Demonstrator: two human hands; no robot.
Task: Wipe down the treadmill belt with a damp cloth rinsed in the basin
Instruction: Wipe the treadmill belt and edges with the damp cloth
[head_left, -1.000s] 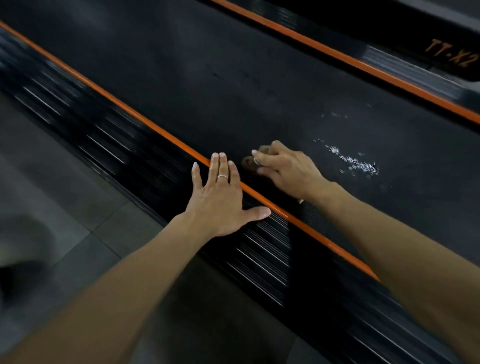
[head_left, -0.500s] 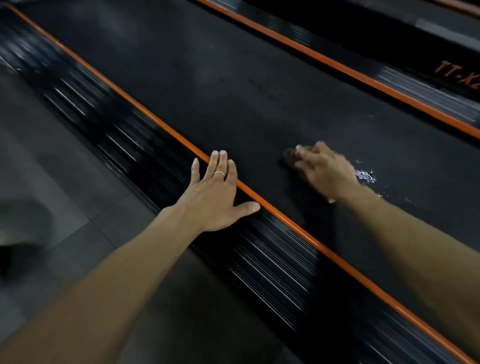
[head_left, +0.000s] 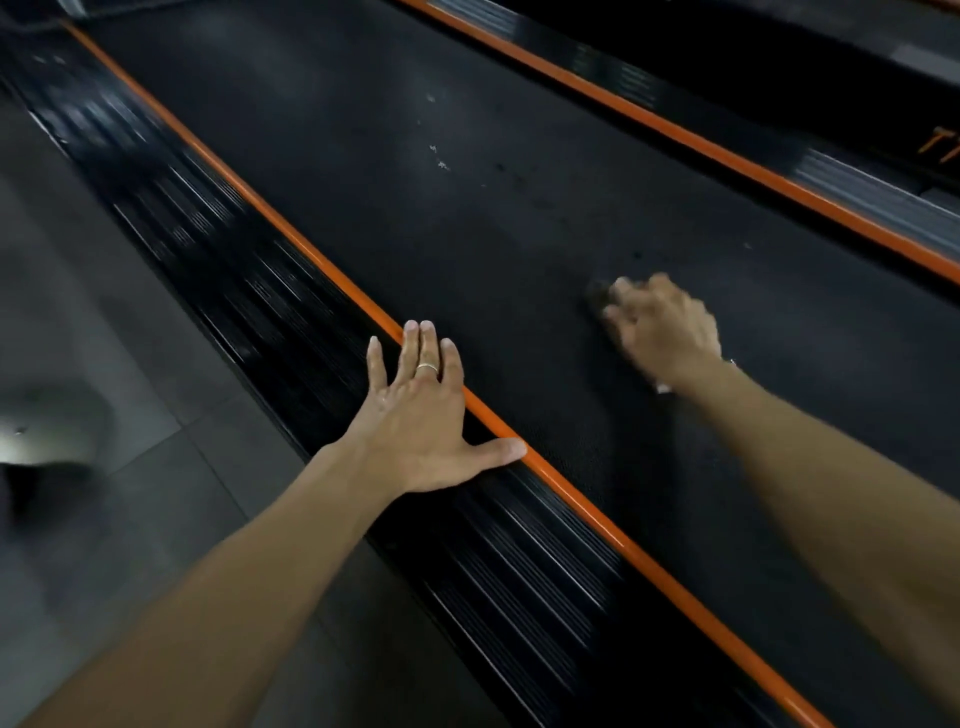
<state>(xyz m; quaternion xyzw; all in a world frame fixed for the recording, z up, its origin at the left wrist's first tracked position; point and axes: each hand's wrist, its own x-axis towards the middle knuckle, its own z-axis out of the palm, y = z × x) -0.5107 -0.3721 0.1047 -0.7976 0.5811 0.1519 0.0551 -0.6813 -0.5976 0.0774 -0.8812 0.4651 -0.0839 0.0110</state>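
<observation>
the treadmill belt (head_left: 467, 249) ran as a long black strip from lower right to upper left, its long axis slanting away between two orange side strips. nearest, the left hand (head_left: 421, 415) lay flat with fingers straight and close together, thumb spread, palm on the ribbed black side rail (head_left: 291, 322) and fingertips across the near orange strip (head_left: 597, 525); a ring (head_left: 427, 367) sat on one finger. farther out on the belt, the blurred right hand (head_left: 662, 327) had its fingers curled over a dark cloth (head_left: 597, 293), pressed on the belt surface. the far orange strip (head_left: 727, 150) lay beyond.
</observation>
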